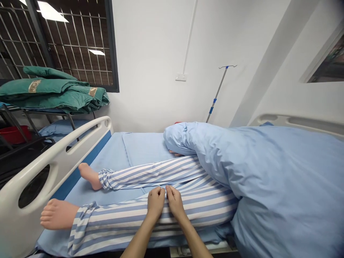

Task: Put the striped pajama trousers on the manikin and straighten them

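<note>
A figure in blue-and-white striped pyjama trousers (139, 211) lies on a hospital bed, its bare feet (57, 214) toward the footboard at the left. My left hand (156, 202) and my right hand (174, 201) rest side by side on the nearer striped leg, fingers curled and pinching the fabric at the upper edge of that leg. A light blue quilt (268, 168) covers the figure from the waist up and hides its upper body.
The white footboard (40, 168) stands at the left, and the bed's blue sheet (134, 147) shows beyond the legs. Folded green blankets (53, 91) lie on a rack by a barred window. An IV pole (217, 93) stands against the white wall.
</note>
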The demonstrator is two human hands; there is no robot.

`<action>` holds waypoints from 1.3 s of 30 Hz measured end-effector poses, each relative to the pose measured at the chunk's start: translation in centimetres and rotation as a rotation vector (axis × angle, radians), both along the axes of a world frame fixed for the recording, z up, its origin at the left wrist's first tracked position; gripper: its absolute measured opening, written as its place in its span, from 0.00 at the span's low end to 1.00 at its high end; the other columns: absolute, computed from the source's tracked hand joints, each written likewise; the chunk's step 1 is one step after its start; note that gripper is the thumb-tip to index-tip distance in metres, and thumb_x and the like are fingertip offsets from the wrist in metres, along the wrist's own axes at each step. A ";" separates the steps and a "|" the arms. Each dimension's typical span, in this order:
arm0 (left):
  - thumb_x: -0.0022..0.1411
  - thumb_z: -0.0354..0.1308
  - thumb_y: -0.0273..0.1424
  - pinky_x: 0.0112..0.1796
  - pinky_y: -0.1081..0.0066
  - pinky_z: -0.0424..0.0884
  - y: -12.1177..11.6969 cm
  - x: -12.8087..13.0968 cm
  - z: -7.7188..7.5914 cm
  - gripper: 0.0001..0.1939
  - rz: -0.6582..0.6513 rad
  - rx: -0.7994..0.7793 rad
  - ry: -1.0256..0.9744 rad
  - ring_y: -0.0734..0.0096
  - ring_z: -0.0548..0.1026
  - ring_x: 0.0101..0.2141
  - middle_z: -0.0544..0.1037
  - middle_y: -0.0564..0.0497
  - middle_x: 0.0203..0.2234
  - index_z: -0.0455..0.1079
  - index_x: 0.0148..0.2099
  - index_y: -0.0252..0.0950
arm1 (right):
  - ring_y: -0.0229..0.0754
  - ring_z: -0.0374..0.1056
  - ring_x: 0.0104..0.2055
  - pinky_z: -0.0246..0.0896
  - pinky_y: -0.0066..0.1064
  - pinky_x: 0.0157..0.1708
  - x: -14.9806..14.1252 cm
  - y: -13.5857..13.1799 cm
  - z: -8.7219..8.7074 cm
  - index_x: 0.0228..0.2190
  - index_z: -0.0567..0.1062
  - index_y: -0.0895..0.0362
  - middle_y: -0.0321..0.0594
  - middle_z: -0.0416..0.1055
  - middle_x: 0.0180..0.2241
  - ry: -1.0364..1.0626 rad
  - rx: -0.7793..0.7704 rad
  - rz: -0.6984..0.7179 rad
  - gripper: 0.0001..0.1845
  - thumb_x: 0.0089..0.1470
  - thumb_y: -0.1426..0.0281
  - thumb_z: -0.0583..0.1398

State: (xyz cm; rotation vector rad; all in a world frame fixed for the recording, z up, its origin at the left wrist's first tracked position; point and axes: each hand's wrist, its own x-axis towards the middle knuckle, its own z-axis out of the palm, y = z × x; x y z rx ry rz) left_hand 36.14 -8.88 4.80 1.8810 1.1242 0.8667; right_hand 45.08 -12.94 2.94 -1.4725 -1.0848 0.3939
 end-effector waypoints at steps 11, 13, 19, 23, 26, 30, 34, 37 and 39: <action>0.57 0.43 0.33 0.25 0.73 0.46 -0.4 0.6 -0.6 0.19 -0.044 0.010 0.060 0.78 0.55 0.19 0.59 0.56 0.12 0.55 0.16 0.35 | 0.33 0.49 0.22 0.46 0.26 0.22 -0.1 0.0 -0.1 0.17 0.57 0.56 0.30 0.52 0.17 0.020 -0.010 -0.058 0.20 0.55 0.58 0.50; 0.58 0.42 0.34 0.25 0.72 0.46 -0.4 0.4 -0.9 0.19 -0.022 0.015 0.069 0.77 0.56 0.19 0.61 0.55 0.12 0.56 0.16 0.35 | 0.33 0.49 0.22 0.46 0.26 0.22 -0.2 0.1 -0.3 0.17 0.57 0.56 0.30 0.52 0.17 0.008 -0.012 -0.052 0.20 0.55 0.58 0.50; 0.59 0.42 0.33 0.26 0.72 0.46 -0.4 0.4 -0.8 0.20 0.000 0.053 0.082 0.76 0.57 0.20 0.65 0.54 0.14 0.61 0.17 0.35 | 0.34 0.49 0.22 0.45 0.26 0.22 0.4 0.1 1.5 0.16 0.55 0.55 0.30 0.51 0.16 -0.078 -0.086 0.032 0.22 0.55 0.56 0.48; 0.58 0.43 0.32 0.26 0.72 0.45 -0.5 0.5 -0.9 0.19 0.019 0.070 0.098 0.77 0.56 0.19 0.64 0.54 0.13 0.60 0.16 0.35 | 0.33 0.48 0.21 0.42 0.26 0.23 1.3 -0.7 3.1 0.17 0.56 0.56 0.29 0.51 0.16 -0.220 -0.089 0.028 0.21 0.56 0.58 0.49; 0.58 0.43 0.32 0.25 0.72 0.45 -0.6 0.6 -0.8 0.19 0.023 0.072 0.083 0.77 0.56 0.19 0.63 0.55 0.12 0.59 0.16 0.35 | 0.33 0.48 0.21 0.41 0.27 0.23 1.9 -1.2 2.6 0.16 0.55 0.56 0.29 0.50 0.16 -0.237 -0.080 -0.017 0.21 0.57 0.60 0.48; 0.57 0.44 0.31 0.25 0.72 0.46 -0.9 0.6 -0.6 0.18 0.016 0.072 0.101 0.77 0.55 0.19 0.61 0.56 0.12 0.57 0.16 0.36 | 0.33 0.48 0.20 0.41 0.27 0.23 2.1 -1.5 0.9 0.17 0.55 0.55 0.29 0.50 0.15 -0.224 -0.068 -0.101 0.20 0.57 0.60 0.48; 0.55 0.44 0.32 0.25 0.72 0.46 -1.0 1.1 -0.5 0.17 0.036 0.061 0.116 0.78 0.55 0.19 0.57 0.57 0.12 0.53 0.15 0.36 | 0.33 0.48 0.21 0.43 0.27 0.23 2.3 -1.7 0.4 0.17 0.54 0.55 0.29 0.50 0.16 -0.128 -0.020 -0.130 0.21 0.57 0.59 0.48; 0.54 0.45 0.32 0.25 0.73 0.46 -0.9 1.9 0.3 0.18 0.022 0.032 0.048 0.78 0.53 0.19 0.52 0.58 0.12 0.48 0.15 0.36 | 0.33 0.49 0.20 0.45 0.26 0.22 2.8 -1.6 0.5 0.17 0.55 0.55 0.29 0.50 0.16 -0.001 -0.003 -0.107 0.22 0.57 0.58 0.48; 0.54 0.45 0.34 0.24 0.74 0.47 -0.9 2.8 1.4 0.18 0.002 -0.002 -0.060 0.79 0.52 0.19 0.50 0.58 0.12 0.46 0.16 0.36 | 0.32 0.48 0.20 0.46 0.26 0.22 3.2 -1.6 0.6 0.17 0.56 0.55 0.29 0.50 0.16 0.075 0.016 -0.087 0.22 0.57 0.57 0.48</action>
